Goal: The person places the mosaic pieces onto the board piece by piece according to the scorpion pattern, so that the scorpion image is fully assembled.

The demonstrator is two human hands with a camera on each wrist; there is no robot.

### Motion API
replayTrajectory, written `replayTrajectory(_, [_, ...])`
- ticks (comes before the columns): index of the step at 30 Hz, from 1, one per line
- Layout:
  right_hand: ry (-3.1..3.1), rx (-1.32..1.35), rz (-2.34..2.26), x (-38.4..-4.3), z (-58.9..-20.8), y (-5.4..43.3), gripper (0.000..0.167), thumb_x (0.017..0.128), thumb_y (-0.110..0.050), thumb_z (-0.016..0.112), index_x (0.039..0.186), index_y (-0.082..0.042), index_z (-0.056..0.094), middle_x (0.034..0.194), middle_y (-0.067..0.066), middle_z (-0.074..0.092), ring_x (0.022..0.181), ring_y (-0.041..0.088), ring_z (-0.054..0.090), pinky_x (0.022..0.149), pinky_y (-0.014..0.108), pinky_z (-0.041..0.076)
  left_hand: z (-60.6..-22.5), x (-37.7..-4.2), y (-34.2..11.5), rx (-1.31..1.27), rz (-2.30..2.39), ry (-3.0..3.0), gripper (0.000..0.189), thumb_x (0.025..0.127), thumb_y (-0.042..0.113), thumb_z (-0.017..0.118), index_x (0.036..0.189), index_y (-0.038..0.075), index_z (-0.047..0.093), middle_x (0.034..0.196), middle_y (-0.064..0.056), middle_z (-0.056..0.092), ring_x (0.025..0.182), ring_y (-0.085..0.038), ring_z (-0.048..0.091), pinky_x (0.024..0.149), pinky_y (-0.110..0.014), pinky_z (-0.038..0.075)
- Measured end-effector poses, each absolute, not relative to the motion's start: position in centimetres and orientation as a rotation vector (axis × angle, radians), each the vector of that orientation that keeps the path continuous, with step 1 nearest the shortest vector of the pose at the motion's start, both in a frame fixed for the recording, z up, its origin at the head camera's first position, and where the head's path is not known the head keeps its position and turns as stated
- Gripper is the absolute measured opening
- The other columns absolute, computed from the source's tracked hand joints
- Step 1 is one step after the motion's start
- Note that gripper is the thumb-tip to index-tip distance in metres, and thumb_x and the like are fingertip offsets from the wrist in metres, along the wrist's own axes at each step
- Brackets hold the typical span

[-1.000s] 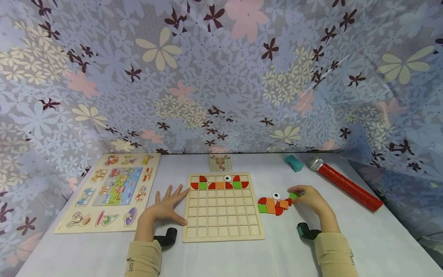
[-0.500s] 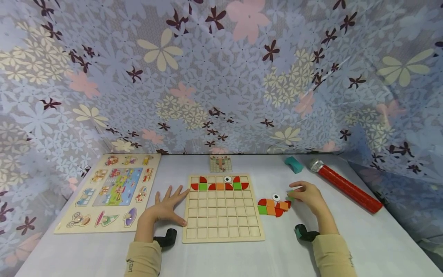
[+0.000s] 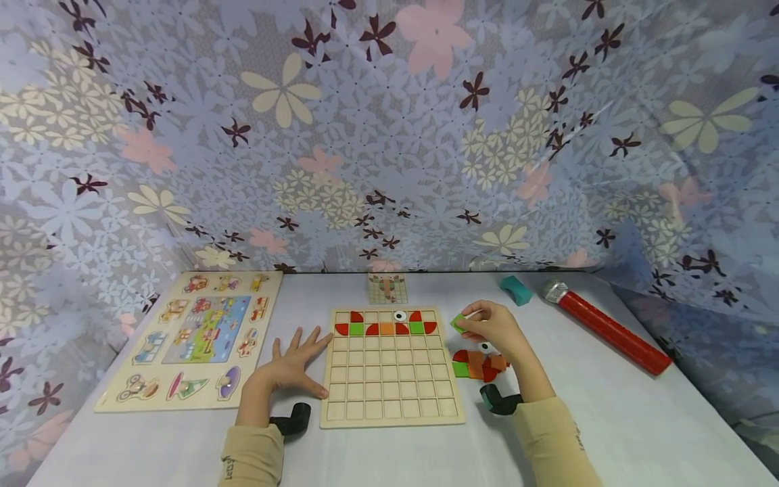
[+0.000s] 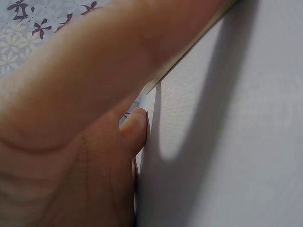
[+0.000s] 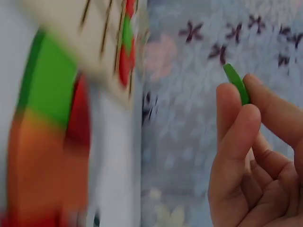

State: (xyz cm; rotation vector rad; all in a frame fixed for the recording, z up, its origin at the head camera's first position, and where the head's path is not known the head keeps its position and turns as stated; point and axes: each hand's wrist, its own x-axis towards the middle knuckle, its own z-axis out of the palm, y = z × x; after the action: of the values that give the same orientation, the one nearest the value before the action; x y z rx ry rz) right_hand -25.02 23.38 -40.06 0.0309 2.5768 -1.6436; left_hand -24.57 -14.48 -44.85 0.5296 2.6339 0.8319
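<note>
Between thumb and fingers my right hand [image 3: 494, 329] pinches a green tile [image 3: 459, 322], held just off the upper right edge of the wooden grid board [image 3: 392, 372]. In the right wrist view that green tile [image 5: 236, 84] is seen edge-on. My left hand [image 3: 292, 365] lies spread, its thumb and a fingertip touching the board's left edge. Red, green, orange and eye tiles fill part of the board's top two rows. Below my right hand lies a cluster of loose tiles [image 3: 475, 365], partly covered by the hand.
A small pattern card [image 3: 387, 288] stands behind the board. At the left lies a picture peg puzzle [image 3: 195, 338]. A teal block [image 3: 516, 290] and a red microphone [image 3: 611, 330] lie at the back right. A floral curtain [image 3: 389, 135] hangs behind the table.
My right hand has moved left and away from me with the green tile, from beside the loose tiles to near the board's upper right corner. My left hand has stayed still.
</note>
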Motion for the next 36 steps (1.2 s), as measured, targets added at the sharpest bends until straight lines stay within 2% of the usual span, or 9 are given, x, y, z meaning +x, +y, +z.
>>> replayTrajectory(5, [2.559,-0.049,-1.65,-25.6,-40.1,20.2,0.023,0.085,-0.01,0.065,0.104,0.003,0.063,0.088,0.011,0.061,0.079,0.032,0.063,0.071,0.038,0.056,-44.9,-24.5,-14.5,0.534,0.842,2.636,0.11,0.056,0.035,0.086,0.146,0.013,0.027,0.154,-0.017,0.009,0.138,-0.044,-0.009,0.1,-0.066,-0.017])
replayTrajectory(10, [2.516,-0.079,-1.651,-26.3,-41.0,17.8,0.023,0.084,-0.002,0.063,0.106,0.004,0.064,0.098,0.014,0.059,0.083,0.025,0.061,0.075,0.04,0.055,-44.9,-24.4,-14.6,0.536,0.848,2.637,0.11,0.056,0.035,0.086,0.146,0.013,0.027,0.153,-0.018,0.009,0.138,-0.044,-0.009,0.1,-0.066,-0.017])
replayTrajectory(14, [2.503,-0.107,-1.632,-26.8,-41.9,16.4,0.022,0.082,0.003,0.062,0.104,0.005,0.065,0.107,0.017,0.059,0.086,0.024,0.058,0.074,0.038,0.055,-44.9,-24.4,-14.6,0.532,0.849,2.637,0.11,0.056,0.035,0.086,0.146,0.013,0.027,0.154,-0.017,0.009,0.138,-0.044,-0.009,0.1,-0.065,-0.017])
replayTrajectory(20, [2.555,-0.125,-1.519,-27.4,-42.8,15.2,0.018,0.078,0.004,0.066,0.095,0.001,0.069,0.098,0.011,0.062,0.083,0.019,0.054,0.066,0.029,0.05,-45.1,-24.6,-14.6,0.533,0.856,2.633,0.11,0.056,0.037,0.086,0.146,0.014,0.027,0.154,-0.017,0.009,0.138,-0.043,-0.009,0.1,-0.065,-0.018])
replayTrajectory(26, [2.594,-0.1,-1.467,-27.7,-43.1,14.9,0.016,0.077,0.006,0.066,0.092,0.001,0.07,0.092,0.009,0.063,0.075,0.016,0.057,0.064,0.027,0.052,-45.1,-24.5,-14.8,0.579,0.938,2.604,0.113,0.052,0.048,0.084,0.146,0.018,0.029,0.154,-0.017,0.01,0.138,-0.043,-0.011,0.098,-0.063,-0.023])
replayTrajectory(33, [2.687,-0.1,-1.311,-28.1,-43.3,14.4,0.01,0.074,0.003,0.071,0.083,-0.003,0.072,0.082,0.005,0.067,0.066,0.014,0.057,0.059,0.026,0.05,-44.8,-24.4,-14.5,0.527,0.86,2.631,0.111,0.055,0.036,0.086,0.146,0.014,0.027,0.154,-0.017,0.009,0.138,-0.044,-0.009,0.1,-0.065,-0.018])
replayTrajectory(36, [2.751,-0.118,-1.206,-28.2,-43.4,14.3,0.009,0.073,0.0,0.074,0.08,-0.005,0.072,0.079,0.002,0.066,0.069,0.014,0.057,0.064,0.027,0.05,-44.9,-24.5,-14.4,0.516,0.835,2.643,0.111,0.055,0.035,0.086,0.146,0.014,0.027,0.154,-0.017,0.009,0.138,-0.044,-0.008,0.1,-0.065,-0.016])
